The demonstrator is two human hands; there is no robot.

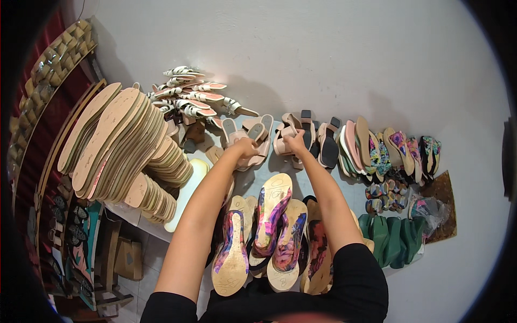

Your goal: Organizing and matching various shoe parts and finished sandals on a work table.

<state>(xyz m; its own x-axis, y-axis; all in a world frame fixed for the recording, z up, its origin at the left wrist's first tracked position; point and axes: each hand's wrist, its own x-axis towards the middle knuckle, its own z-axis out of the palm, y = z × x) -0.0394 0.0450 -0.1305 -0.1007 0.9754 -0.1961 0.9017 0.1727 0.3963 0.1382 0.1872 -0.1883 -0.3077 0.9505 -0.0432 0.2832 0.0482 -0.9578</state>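
Observation:
At the far side of the table my left hand (pixel 246 148) is closed on a beige slide sandal (pixel 263 131), one of a few bunched there. A short gap to the right, my right hand (pixel 294 142) grips another beige sandal (pixel 281 141); part of each grip is hidden. Just beyond it, beige block-heeled sandals (pixel 306 128) with dark soles lean on their sides. Between my forearms lie several floral-patterned wedge soles (pixel 274 207), pale bottoms partly showing.
Tall stacks of tan foot-shaped soles (pixel 116 142) fill the left. White strappy sandals (pixel 191 97) are piled against the wall. To the right stand patterned sandals (pixel 401 148), green wedge soles (pixel 389 239) and a clear plastic bag (pixel 431 212). A shoe shelf (pixel 70 54) curves along the far left.

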